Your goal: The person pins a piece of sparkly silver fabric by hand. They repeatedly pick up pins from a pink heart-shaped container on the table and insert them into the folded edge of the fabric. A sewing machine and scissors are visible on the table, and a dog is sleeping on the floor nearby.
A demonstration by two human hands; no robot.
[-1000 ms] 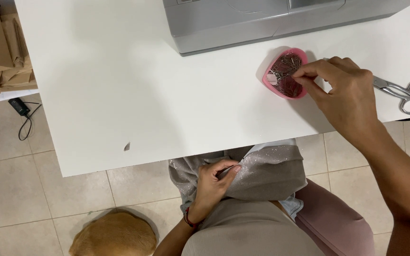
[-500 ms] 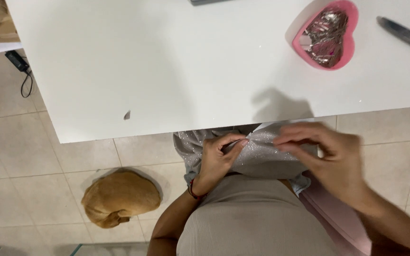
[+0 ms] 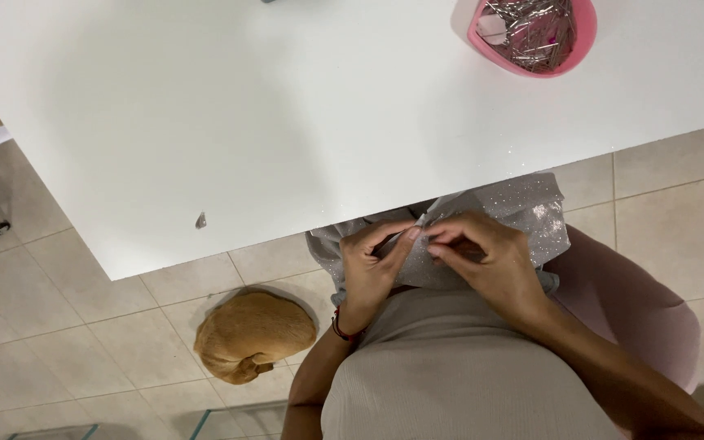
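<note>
Both hands, left (image 3: 372, 273) beside right (image 3: 490, 265), meet on the fabric (image 3: 543, 220) just below the table (image 3: 287, 122) edge, with the pin dish (image 3: 584, 33) on the table and an animal (image 3: 250, 334) on the floor to the left.

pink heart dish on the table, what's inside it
The pink heart-shaped dish on the white table holds a heap of thin silver metal pins and one small white piece. The pins cover the dish's bottom; its top is cut off.

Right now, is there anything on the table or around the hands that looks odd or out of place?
One small thing: a tiny dark scrap lies alone on the white table, near its front edge. The pink heart-shaped dish keeps its pins inside. Both hands, left hand and right hand, pinch the silver fabric.
</note>
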